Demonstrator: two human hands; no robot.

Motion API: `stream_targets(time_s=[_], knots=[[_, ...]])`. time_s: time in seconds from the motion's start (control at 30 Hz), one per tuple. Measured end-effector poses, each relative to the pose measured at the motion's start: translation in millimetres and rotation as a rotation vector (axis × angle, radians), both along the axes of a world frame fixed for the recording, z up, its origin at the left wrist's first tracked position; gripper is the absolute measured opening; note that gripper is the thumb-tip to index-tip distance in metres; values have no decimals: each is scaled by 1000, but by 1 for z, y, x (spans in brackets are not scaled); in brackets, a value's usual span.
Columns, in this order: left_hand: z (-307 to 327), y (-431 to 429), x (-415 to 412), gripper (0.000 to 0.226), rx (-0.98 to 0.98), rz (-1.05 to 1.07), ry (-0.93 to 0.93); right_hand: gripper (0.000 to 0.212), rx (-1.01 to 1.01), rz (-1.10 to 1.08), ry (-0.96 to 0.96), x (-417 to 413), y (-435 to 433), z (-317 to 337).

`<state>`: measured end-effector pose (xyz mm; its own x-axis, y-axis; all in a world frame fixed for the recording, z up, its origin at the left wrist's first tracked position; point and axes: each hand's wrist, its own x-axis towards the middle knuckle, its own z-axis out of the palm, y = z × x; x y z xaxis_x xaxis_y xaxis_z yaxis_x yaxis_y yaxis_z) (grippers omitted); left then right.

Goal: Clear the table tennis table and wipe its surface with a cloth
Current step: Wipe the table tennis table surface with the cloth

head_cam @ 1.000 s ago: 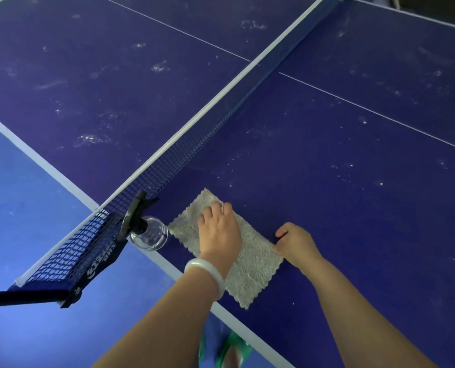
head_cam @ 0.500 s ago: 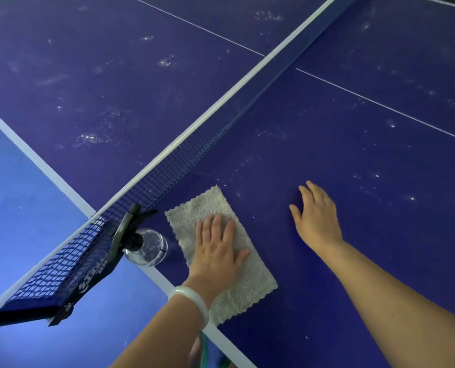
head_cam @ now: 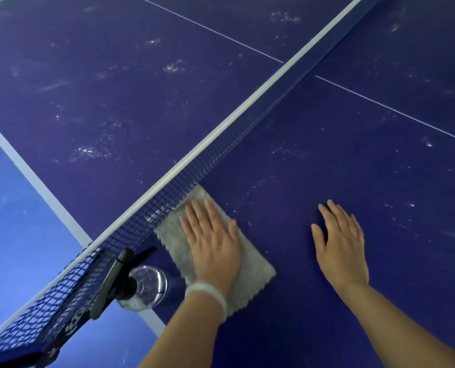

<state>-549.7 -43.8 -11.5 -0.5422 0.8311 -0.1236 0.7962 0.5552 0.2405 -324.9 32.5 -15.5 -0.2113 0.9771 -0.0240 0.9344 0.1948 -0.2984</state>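
Observation:
A grey cloth (head_cam: 255,272) lies flat on the dark blue table tennis table (head_cam: 327,160), its far corner against the foot of the net. My left hand (head_cam: 213,243), a white bangle at its wrist, presses flat on the cloth with straight fingers. My right hand (head_cam: 340,243) rests flat and open on the bare table to the right of the cloth, apart from it. White dusty smears dot both halves of the table.
The net (head_cam: 221,152) with its white top band runs diagonally from lower left to upper right. A clear spray bottle with a black trigger head (head_cam: 144,285) stands at the table's edge beside the net clamp (head_cam: 61,333). Blue floor (head_cam: 14,221) lies on the left.
My left hand has pushed the cloth away from the table's edge up against the net. My right hand let go of the cloth's edge, opened and settled flat on the table.

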Motion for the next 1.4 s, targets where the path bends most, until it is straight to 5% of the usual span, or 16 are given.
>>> stream_targets(time_s=[0.17, 0.3, 0.37, 0.63, 0.8, 0.87, 1.13, 1.4], knots=[[0, 79, -2, 68, -49, -106, -43, 61, 23, -9, 9, -2, 0, 0], [-5, 17, 39, 62, 67, -585, -10, 61, -13, -33, 65, -3, -2, 7], [-3, -25, 35, 62, 42, -652, -12, 60, -28, -36, 69, -2, -2, 9], [-4, 42, 6, 69, -74, -112, 59, 57, -26, -32, 30, -3, -1, 6], [-2, -32, 77, 66, -26, -709, 87, 58, -36, -5, 32, 0, -2, 10], [-1, -68, 65, 65, -36, -787, 68, 58, -40, -2, 25, 0, -2, 10], [-5, 13, 11, 64, -5, -195, 23, 63, -48, 74, 33, 9, 4, 7], [-5, 88, 11, 64, -52, -226, 36, 56, 6, -158, 85, 18, 67, 4]])
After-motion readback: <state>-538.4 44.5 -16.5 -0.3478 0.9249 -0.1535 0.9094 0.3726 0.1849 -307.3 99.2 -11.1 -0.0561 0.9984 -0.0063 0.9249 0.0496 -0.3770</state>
